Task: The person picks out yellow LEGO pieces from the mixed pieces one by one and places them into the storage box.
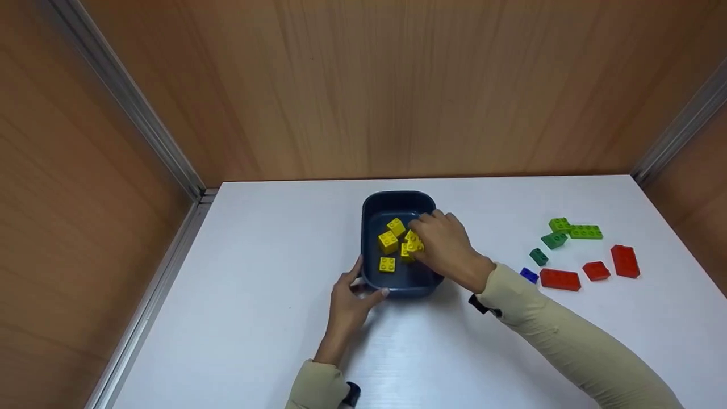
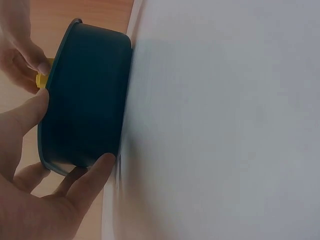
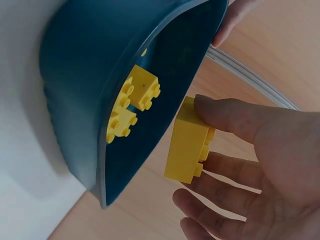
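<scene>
A dark blue rectangular plastic tub (image 1: pixel 417 282) stands on the white table with several yellow toy bricks (image 1: pixel 388 242) inside. My left hand (image 1: pixel 347 307) grips its near left corner; in the left wrist view the thumb (image 2: pixel 34 111) is at the rim and the fingers spread along the wall (image 2: pixel 85 95). Over the tub's right side, my right hand (image 1: pixel 446 241) pinches a yellow toy brick (image 3: pixel 186 142) between thumb and fingers. The right wrist view shows this brick apart from the yellow bricks (image 3: pixel 144 87) lying in the tub.
To the right lie red bricks (image 1: pixel 560 279), light green bricks (image 1: pixel 586 232), darker green bricks (image 1: pixel 554 240) and a blue brick (image 1: pixel 529 275). Wood panels (image 1: pixel 363 91) stand behind and at both sides, with metal rails (image 1: pixel 142 108) at the corners.
</scene>
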Action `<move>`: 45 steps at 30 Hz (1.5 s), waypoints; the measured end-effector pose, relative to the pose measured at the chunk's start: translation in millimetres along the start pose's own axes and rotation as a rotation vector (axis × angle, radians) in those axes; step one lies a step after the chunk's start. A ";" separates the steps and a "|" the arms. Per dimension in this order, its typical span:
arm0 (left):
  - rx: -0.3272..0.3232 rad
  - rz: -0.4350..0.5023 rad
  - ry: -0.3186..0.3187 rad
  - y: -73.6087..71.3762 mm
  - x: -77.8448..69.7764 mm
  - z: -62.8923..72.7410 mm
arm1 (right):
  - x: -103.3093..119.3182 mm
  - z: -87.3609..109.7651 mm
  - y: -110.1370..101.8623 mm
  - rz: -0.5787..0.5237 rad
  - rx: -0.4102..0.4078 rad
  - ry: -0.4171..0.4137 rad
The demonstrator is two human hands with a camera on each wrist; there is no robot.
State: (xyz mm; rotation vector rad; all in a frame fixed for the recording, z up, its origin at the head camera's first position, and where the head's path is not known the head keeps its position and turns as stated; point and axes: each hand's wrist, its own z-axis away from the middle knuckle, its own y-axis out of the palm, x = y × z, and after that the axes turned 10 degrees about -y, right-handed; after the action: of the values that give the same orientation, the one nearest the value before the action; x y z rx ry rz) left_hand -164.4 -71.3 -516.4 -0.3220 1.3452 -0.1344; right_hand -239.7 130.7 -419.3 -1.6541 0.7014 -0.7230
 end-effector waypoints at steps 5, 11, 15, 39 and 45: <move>0.006 0.005 0.018 -0.5 0.0 -0.8 | 3.1 -5.4 4.1 0.018 0.030 -0.012; 0.010 0.007 0.017 -2.0 -0.3 -0.7 | 6.9 -12.0 8.6 0.012 0.072 -0.033; 0.006 0.013 0.003 -1.6 -0.8 -1.1 | 9.7 -16.9 9.1 0.009 0.127 -0.035; 0.007 -0.004 -0.020 -2.4 -0.8 1.1 | 22.1 -38.4 17.1 0.061 0.487 -0.013; 0.014 0.003 -0.003 -1.1 1.2 0.7 | 21.8 -41.3 24.0 0.073 0.482 -0.006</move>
State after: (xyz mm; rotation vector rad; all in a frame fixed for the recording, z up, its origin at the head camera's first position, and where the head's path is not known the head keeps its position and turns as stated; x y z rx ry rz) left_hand -163.3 -72.6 -517.0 -0.3083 1.3408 -0.1406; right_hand -259.4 84.3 -433.8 -1.1839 0.5286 -0.7645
